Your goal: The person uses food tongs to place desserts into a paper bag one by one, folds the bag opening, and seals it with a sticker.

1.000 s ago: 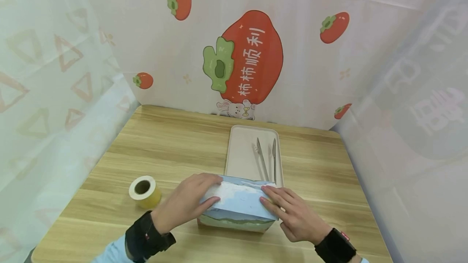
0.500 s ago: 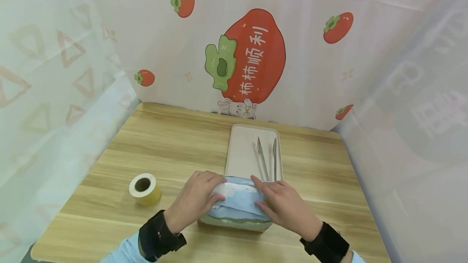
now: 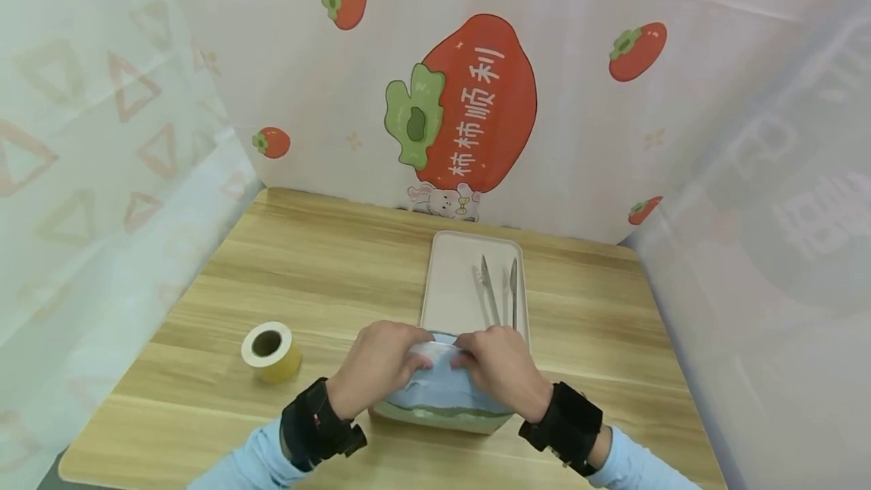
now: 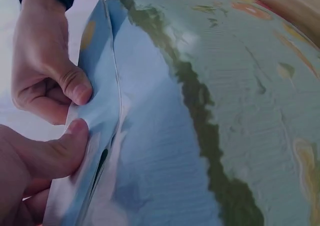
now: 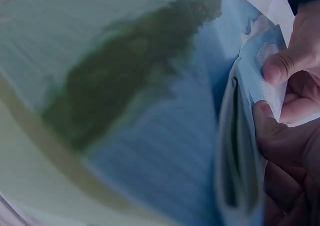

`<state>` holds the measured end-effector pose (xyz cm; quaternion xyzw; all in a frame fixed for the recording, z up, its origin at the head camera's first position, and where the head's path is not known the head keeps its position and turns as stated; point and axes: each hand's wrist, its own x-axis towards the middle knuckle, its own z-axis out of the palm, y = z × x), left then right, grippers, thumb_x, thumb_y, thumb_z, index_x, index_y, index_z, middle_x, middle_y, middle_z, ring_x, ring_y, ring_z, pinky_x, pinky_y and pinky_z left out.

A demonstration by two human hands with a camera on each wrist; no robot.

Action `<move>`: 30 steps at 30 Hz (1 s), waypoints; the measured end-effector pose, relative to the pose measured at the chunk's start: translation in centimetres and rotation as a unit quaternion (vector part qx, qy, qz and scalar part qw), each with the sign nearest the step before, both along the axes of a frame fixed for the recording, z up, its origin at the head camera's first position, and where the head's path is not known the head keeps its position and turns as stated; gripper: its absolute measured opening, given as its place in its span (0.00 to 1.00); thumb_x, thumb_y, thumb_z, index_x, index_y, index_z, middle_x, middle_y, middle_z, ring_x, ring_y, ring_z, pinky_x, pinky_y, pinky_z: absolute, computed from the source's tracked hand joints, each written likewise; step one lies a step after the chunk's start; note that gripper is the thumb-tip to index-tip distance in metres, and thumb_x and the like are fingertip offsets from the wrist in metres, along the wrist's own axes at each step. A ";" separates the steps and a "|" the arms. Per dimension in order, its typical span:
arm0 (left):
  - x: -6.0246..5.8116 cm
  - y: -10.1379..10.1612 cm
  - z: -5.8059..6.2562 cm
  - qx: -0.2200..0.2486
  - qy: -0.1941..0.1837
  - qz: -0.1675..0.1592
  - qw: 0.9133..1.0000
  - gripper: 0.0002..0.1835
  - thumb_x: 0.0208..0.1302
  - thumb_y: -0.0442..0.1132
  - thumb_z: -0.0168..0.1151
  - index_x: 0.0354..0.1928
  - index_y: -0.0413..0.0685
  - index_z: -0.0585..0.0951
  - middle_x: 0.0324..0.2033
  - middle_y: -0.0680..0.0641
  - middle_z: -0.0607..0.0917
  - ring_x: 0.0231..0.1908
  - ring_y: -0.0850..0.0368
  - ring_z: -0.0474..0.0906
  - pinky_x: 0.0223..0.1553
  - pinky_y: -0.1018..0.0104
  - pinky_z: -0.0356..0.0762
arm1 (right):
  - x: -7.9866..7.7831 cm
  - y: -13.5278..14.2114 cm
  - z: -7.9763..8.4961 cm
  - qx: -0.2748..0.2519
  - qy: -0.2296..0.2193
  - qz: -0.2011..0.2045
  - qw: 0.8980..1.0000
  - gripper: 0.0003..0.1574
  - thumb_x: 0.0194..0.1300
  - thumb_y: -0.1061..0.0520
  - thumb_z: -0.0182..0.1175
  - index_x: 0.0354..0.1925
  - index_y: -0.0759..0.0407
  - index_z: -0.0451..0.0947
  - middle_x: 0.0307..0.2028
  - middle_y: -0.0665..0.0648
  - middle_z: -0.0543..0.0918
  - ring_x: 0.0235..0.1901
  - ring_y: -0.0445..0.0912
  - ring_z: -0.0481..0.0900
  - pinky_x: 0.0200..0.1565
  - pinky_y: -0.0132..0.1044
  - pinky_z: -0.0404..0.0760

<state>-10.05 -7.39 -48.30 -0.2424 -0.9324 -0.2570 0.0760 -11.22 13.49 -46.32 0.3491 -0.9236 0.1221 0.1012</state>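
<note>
A paper bag, painted in blue, white and green, is in front of me with its top edge folded over. My left hand pinches the folded top on the left, and my right hand pinches it a short way to the right. In the left wrist view, both thumbs press on the blue flap close together, fingers curled behind it. The right wrist view shows the end of the fold, with several paper layers stacked. What the bag contains is hidden.
Behind the bag, a beige tray holds metal tongs and a slim metal utensil, partly covered by my right hand. A yellow tape roll stands on the wooden table to the left. Printed curtains enclose the table.
My right hand has moved left along the bag's top, from its right end toward the middle. My left hand has shifted slightly right. The thumbs are now close together on the fold.
</note>
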 end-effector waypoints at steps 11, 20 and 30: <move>-0.4 0.7 -0.5 0.031 -0.005 0.030 0.999 0.11 0.51 0.44 0.77 0.37 0.51 0.90 0.33 0.53 0.91 0.25 0.69 0.76 0.26 0.76 0.71 | 0.0 2.6 -0.7 -0.036 -0.089 -0.043 0.994 0.13 0.55 0.47 0.73 0.37 0.52 0.89 0.31 0.49 0.90 0.30 0.37 0.85 0.31 0.29 0.77; -0.5 0.9 -0.7 0.024 0.036 0.036 0.998 0.12 0.48 0.45 0.77 0.35 0.50 0.90 0.29 0.53 0.91 0.20 0.70 0.72 0.23 0.77 0.66 | -0.4 3.5 -1.0 -0.046 -0.088 -0.026 0.995 0.14 0.58 0.47 0.70 0.38 0.55 0.89 0.32 0.51 0.90 0.30 0.37 0.85 0.32 0.29 0.79; -1.0 0.8 -0.4 0.027 0.024 0.017 0.999 0.13 0.46 0.45 0.78 0.35 0.49 0.90 0.28 0.53 0.90 0.18 0.72 0.64 0.24 0.77 0.66 | 0.2 6.6 -1.3 -0.106 -0.136 -0.035 0.984 0.15 0.59 0.53 0.70 0.44 0.57 0.89 0.40 0.55 0.90 0.41 0.44 0.88 0.39 0.31 0.82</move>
